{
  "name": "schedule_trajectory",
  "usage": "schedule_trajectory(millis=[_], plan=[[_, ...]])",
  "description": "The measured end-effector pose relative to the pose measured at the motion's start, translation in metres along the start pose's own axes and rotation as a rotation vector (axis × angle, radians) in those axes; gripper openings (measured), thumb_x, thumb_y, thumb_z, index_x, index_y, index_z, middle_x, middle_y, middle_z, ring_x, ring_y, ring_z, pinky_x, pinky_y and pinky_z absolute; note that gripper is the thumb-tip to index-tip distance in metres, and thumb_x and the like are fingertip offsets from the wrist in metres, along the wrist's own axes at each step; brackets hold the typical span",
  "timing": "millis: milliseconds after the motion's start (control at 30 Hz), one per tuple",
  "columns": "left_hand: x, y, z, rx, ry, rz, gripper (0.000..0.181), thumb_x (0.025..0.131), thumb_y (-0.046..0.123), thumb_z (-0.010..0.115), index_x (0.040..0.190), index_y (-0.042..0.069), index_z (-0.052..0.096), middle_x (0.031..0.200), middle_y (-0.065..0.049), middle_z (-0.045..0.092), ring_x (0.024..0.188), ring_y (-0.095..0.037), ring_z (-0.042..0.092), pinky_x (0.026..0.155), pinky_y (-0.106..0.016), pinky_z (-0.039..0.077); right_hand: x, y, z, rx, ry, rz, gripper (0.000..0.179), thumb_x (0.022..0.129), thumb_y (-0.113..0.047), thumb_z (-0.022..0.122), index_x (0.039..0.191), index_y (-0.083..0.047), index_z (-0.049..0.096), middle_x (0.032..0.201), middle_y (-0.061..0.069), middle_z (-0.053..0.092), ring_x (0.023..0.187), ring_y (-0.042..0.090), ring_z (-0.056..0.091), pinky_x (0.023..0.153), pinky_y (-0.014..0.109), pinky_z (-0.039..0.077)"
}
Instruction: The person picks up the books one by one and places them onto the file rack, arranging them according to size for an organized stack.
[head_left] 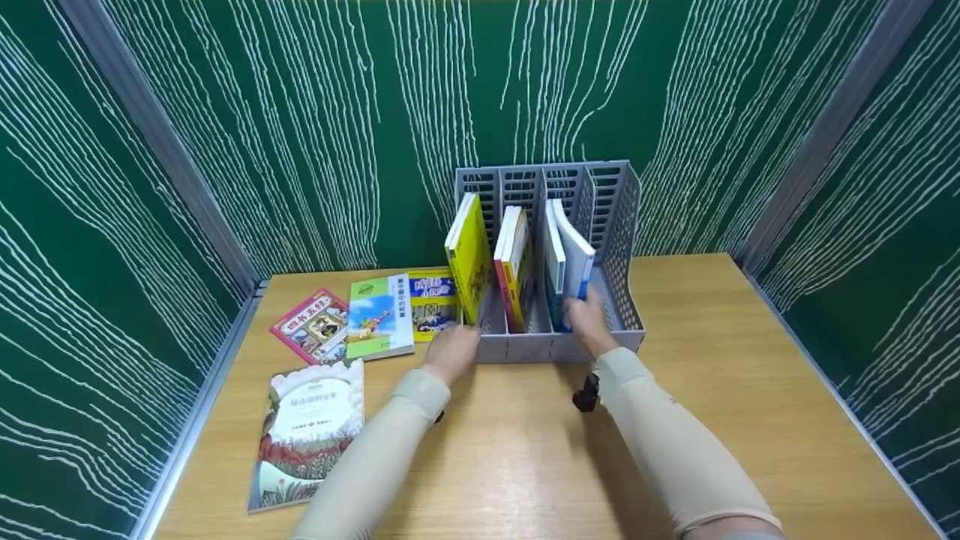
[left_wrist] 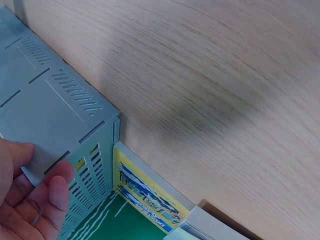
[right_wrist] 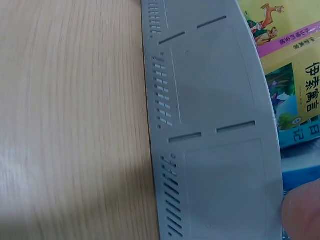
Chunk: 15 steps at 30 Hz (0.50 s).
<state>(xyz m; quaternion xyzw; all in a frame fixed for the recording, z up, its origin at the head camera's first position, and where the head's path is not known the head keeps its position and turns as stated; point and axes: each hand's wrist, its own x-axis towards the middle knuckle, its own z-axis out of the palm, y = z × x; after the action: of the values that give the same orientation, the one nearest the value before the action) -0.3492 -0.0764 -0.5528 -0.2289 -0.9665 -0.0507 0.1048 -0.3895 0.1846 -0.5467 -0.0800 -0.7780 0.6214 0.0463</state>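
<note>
A grey file rack (head_left: 517,348) with several upright compartments stands at the back of the table. My left hand (head_left: 453,351) grips its front left corner; in the left wrist view the thumb and fingers (left_wrist: 58,190) pinch the rim. My right hand (head_left: 589,319) holds the lower front of a white book with a blue spine (head_left: 576,251), which stands tilted in the rack. Beside it is a thinner book (head_left: 556,251). Yellow-green books (head_left: 470,259) stand in the leftmost compartment, and several more (head_left: 511,270) in the one beside it. Only the thumb (right_wrist: 302,212) shows in the right wrist view.
Left of the rack lie a red-bordered book (head_left: 311,324), a green and blue book (head_left: 379,315) and a yellow book (head_left: 433,304). Nearer lies a book with a white and red cover (head_left: 309,427). Green walls (head_left: 420,135) enclose the wooden table (head_left: 510,465).
</note>
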Motion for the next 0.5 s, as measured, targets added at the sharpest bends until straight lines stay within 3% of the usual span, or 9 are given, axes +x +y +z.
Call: schedule_trajectory(millis=[100,167,267,367,500], plan=[[-0.001,0.0,0.001,0.0,0.008,0.0,0.02,0.102,-0.003,0.059,0.097,0.002,0.078,0.091,-0.014,0.081,0.08,-0.032,0.078,0.07,-0.044,0.067,0.002,0.003,-0.002,-0.047,-0.054,-0.017,0.032,0.097,0.001,0.045,0.128,-0.003,0.05,0.102,0.009,0.049,0.086,0.022,0.046,0.075,0.032,0.04],[-0.001,0.0,0.001,0.002,0.01,0.004,0.02,0.101,-0.003,0.059,0.095,0.002,0.078,0.09,-0.014,0.08,0.079,-0.032,0.078,0.069,-0.045,0.066,0.003,0.003,-0.004,-0.087,-0.086,-0.039,0.046,0.094,0.003,0.045,0.139,0.001,0.05,0.113,0.014,0.056,0.093,0.024,0.05,0.079,0.034,0.044],[-0.001,0.0,0.002,0.01,0.011,0.009,0.021,0.1,-0.003,0.059,0.095,0.002,0.078,0.089,-0.014,0.08,0.079,-0.033,0.078,0.069,-0.045,0.066,0.005,0.002,-0.006,-0.145,-0.146,-0.063,0.067,0.091,0.006,0.046,0.157,0.002,0.042,0.143,0.026,0.057,0.118,0.032,0.055,0.102,0.043,0.051],[0.0,0.0,0.002,0.008,0.005,0.002,0.022,0.101,-0.003,0.058,0.096,0.002,0.079,0.09,-0.014,0.081,0.08,-0.033,0.078,0.07,-0.045,0.066,0.006,-0.002,-0.009,-0.178,-0.229,-0.085,0.086,0.089,0.011,0.047,0.171,-0.002,0.025,0.169,0.029,0.04,0.151,0.04,0.043,0.127,0.055,0.039],[0.001,0.0,0.001,0.005,-0.012,-0.005,0.022,0.102,-0.003,0.058,0.099,0.002,0.079,0.092,-0.014,0.081,0.082,-0.032,0.078,0.072,-0.045,0.067,0.006,-0.01,-0.012,-0.188,-0.31,-0.101,0.093,0.089,0.017,0.044,0.174,-0.006,0.014,0.175,0.029,0.029,0.163,0.046,0.029,0.133,0.061,0.027]])
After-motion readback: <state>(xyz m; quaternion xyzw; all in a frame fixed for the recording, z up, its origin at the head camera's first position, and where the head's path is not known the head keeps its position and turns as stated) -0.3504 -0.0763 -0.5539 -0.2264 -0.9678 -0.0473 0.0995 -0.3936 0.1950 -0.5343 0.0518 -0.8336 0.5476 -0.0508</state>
